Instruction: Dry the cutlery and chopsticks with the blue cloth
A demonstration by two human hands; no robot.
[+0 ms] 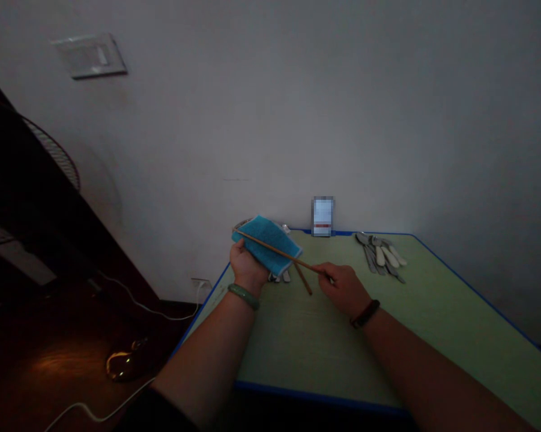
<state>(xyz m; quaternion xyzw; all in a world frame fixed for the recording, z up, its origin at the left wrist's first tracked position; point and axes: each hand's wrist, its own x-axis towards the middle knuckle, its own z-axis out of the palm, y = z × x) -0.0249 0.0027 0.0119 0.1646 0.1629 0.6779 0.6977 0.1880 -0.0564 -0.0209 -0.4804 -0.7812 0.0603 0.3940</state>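
Observation:
My left hand [248, 265] is palm up under a light blue cloth [270, 237] and holds it from below; the thumb shows at the near edge and the other fingers are hidden. My right hand [342, 287] is closed round one end of a thin brown chopstick [288, 255]. The chopstick's length lies slantwise across the top of the cloth, above the table. A second brown stick [303, 279] rests on the table between my hands, its far end covered by the cloth. Metal utensils [280, 278] stick out from behind the cloth, mostly hidden.
On the right of the green, blue-edged table [337, 354] lies a pile of cutlery [382, 252], some with white handles. A lit phone [323, 217] stands upright against the wall at the back. A white cable [162, 313] and a fan [56, 150] are at the left.

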